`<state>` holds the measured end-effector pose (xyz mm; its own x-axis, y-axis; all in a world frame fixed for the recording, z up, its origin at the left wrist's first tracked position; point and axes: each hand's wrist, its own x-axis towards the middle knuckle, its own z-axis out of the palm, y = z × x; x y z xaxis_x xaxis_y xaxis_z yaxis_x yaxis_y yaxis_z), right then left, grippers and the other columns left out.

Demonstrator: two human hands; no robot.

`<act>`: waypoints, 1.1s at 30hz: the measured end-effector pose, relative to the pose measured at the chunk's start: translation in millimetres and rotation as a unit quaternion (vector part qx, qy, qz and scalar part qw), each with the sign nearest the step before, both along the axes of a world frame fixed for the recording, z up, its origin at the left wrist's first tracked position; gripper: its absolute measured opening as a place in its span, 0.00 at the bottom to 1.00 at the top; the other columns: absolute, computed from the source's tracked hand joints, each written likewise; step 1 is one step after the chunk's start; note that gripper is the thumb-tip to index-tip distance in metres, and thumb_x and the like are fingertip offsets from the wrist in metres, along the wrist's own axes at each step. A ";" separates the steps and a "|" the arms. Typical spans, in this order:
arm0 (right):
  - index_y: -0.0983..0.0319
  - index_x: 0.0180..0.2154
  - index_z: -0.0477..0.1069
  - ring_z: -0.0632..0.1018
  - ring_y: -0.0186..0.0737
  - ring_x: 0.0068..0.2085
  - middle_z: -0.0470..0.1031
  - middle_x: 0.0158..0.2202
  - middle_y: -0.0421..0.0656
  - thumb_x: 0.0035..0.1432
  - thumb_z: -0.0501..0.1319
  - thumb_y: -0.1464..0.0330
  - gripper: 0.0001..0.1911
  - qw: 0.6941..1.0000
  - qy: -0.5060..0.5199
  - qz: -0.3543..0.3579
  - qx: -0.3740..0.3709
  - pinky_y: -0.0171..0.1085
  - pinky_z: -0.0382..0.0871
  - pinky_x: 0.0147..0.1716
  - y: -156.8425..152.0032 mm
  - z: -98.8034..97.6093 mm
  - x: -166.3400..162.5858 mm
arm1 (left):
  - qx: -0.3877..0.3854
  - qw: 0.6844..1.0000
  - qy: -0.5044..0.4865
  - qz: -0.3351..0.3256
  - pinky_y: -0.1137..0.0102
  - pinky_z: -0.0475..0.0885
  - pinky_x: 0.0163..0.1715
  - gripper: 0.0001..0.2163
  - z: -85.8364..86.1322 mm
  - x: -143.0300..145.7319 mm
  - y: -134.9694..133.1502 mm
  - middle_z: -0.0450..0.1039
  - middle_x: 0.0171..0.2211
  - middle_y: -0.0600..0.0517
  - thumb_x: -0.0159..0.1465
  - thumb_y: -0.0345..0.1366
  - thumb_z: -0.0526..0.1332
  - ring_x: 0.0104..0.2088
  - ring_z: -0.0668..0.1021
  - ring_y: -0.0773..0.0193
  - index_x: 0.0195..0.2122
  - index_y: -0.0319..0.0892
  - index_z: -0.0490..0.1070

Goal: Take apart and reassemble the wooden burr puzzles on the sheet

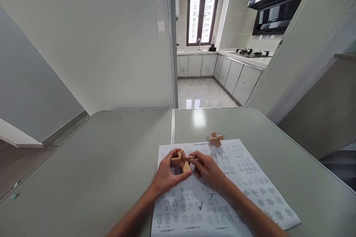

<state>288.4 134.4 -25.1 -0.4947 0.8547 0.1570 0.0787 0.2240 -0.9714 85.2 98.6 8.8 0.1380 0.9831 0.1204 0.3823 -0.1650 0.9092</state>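
Note:
A wooden burr puzzle [183, 160], made of light-brown interlocking sticks, is held just above a printed sheet. My left hand [168, 173] grips it from the left, its thumb at the lower end and its fingers at the top and left side. From the right, my right hand [206, 166] pinches the puzzle's right-hand stick between thumb and fingers. Under both hands lies the large white instruction sheet [191, 207], covered in small line drawings with a few handwritten tick marks. A second wooden burr puzzle [216, 139] rests at the sheet's far edge.
The grey-green table [111, 163] has a pale seam running away from me and rounded far corners. A small green object [15, 196] lies near its left edge. Beyond the table, a doorway opens on a kitchen with white cabinets [239, 77] and a gas hob [251, 52].

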 end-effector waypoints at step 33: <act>0.60 0.47 0.72 0.68 0.31 0.20 0.77 0.31 0.40 0.67 0.58 0.48 0.22 0.986 0.126 -0.033 -0.104 0.34 0.62 0.22 6.8 5.8 -0.9 | 0.006 0.997 -0.069 -0.015 0.57 0.71 0.52 0.33 -12.4 0.5 1.6 0.77 0.41 0.52 0.64 0.42 0.70 0.45 0.79 0.57 0.66 0.50 0.57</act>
